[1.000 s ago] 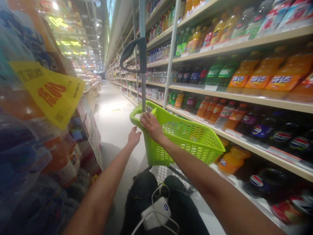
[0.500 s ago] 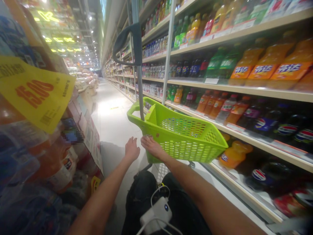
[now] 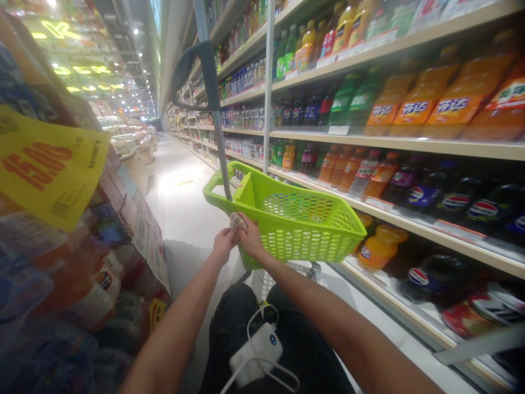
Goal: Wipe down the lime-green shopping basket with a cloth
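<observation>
My left hand (image 3: 223, 244) and my right hand (image 3: 251, 238) meet in front of a bright green shopping basket cart (image 3: 303, 238). A small, crumpled, whitish cloth or tissue (image 3: 238, 221) shows at the fingertips; its exact kind is unclear. My right fingers are closed around it, and the left fingers pinch at its lower side. Behind the hands, the cart's basket has perforated walls, with a grey pole (image 3: 221, 153) and a dark loop handle (image 3: 215, 76) rising from its near left end.
Shelves of drink bottles (image 3: 416, 112) run along the right. Stacked goods with a yellow price sign (image 3: 49, 164) crowd the left. A pale floor aisle (image 3: 176, 191) leads away between them. On my lap lies a white power bank (image 3: 258, 353) with a cable.
My hands have come together, and the right fingers have curled from a flatter pose. The crumpled whitish piece now shows clearly. The view has shifted slightly right.
</observation>
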A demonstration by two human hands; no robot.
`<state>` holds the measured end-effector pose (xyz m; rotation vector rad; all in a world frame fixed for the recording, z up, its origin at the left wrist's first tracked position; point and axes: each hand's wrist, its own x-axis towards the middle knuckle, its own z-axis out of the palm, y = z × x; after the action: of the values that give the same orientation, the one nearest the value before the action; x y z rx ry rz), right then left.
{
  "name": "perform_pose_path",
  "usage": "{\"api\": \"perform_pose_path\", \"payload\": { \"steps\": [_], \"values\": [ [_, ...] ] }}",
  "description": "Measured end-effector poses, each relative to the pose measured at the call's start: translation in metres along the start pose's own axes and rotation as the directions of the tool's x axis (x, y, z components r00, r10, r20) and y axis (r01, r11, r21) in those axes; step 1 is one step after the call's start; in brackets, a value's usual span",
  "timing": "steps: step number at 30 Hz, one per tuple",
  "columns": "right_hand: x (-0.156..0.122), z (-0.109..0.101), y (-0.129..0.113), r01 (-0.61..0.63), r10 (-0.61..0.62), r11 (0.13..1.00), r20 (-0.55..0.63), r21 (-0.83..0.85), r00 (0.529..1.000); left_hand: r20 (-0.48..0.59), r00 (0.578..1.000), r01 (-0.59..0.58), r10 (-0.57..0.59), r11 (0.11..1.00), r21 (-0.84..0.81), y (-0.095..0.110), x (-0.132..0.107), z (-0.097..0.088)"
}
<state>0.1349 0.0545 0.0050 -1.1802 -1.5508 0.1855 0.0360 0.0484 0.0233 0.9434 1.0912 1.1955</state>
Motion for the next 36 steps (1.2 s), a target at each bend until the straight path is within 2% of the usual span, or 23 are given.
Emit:
{"api": "perform_pose_path", "payload": {
  "steps": [3, 5, 7, 9, 12, 15, 17, 19, 22, 24, 27, 29, 32, 34, 36],
  "values": [
    [-0.010, -0.003, 0.004, 0.027, -0.027, 1.000, 0.003, -0.005, 1.000, 0.011, 1.000, 0.003, -0.002, 1.000, -0.026, 0.000, -0.002, 0.004],
    [-0.016, -0.006, 0.007, 0.138, -0.131, 0.987, 0.091, -0.076, 0.987, 0.007, 1.000, 0.001, -0.001, 1.000, -0.009, -0.003, -0.003, 0.003],
    [-0.022, -0.008, 0.010, 0.268, -0.234, 0.952, 0.211, -0.149, 0.949, 0.016, 1.000, 0.006, -0.007, 0.999, 0.036, -0.007, -0.004, 0.000],
    [-0.026, -0.009, 0.015, 0.357, -0.296, 0.913, 0.281, -0.199, 0.913, 0.029, 0.999, 0.017, -0.020, 0.994, 0.111, -0.010, -0.005, -0.006],
    [-0.016, -0.008, 0.022, 0.486, -0.406, 0.837, 0.310, -0.251, 0.860, 0.015, 0.999, 0.024, -0.030, 0.959, 0.282, -0.011, -0.002, -0.019],
    [0.012, -0.005, 0.024, 0.569, -0.490, 0.758, 0.297, -0.319, 0.819, -0.065, 0.998, 0.008, 0.027, 0.873, 0.488, -0.007, 0.008, -0.035],
    [0.031, -0.002, 0.024, 0.581, -0.500, 0.732, 0.298, -0.357, 0.813, -0.110, 0.989, -0.007, 0.093, 0.793, 0.609, -0.003, 0.015, -0.042],
    [0.040, 0.001, 0.028, 0.615, -0.511, 0.697, 0.347, -0.367, 0.786, -0.115, 0.982, -0.028, 0.151, 0.714, 0.699, 0.000, 0.019, -0.046],
    [0.027, 0.005, 0.044, 0.664, -0.514, 0.651, 0.430, -0.368, 0.742, -0.051, 0.978, -0.082, 0.204, 0.596, 0.799, -0.003, 0.017, -0.044],
    [0.007, 0.007, 0.059, 0.665, -0.490, 0.644, 0.465, -0.378, 0.738, 0.052, 0.969, -0.147, 0.240, 0.395, 0.907, -0.008, 0.013, -0.038],
    [-0.020, 0.009, 0.077, 0.654, -0.431, 0.649, 0.520, -0.388, 0.737, 0.208, 0.947, -0.216, 0.246, 0.006, 0.976, -0.018, 0.007, -0.028],
    [-0.027, 0.007, 0.080, 0.652, -0.419, 0.649, 0.532, -0.391, 0.736, 0.260, 0.936, -0.236, 0.236, -0.125, 0.964, -0.023, 0.005, -0.023],
    [-0.014, -0.005, 0.068, 0.605, -0.448, 0.663, 0.414, -0.440, 0.792, 0.294, 0.925, -0.245, 0.239, -0.213, 0.946, -0.025, 0.004, -0.018],
    [0.003, -0.015, 0.055, 0.534, -0.447, 0.688, 0.292, -0.491, 0.845, 0.291, 0.921, -0.231, 0.259, -0.236, 0.944, -0.023, 0.004, -0.013],
    [0.017, -0.023, 0.047, 0.498, -0.438, 0.698, 0.243, -0.515, 0.866, 0.289, 0.919, -0.223, 0.269, -0.250, 0.942, -0.021, 0.004, -0.008]
  ]
}}
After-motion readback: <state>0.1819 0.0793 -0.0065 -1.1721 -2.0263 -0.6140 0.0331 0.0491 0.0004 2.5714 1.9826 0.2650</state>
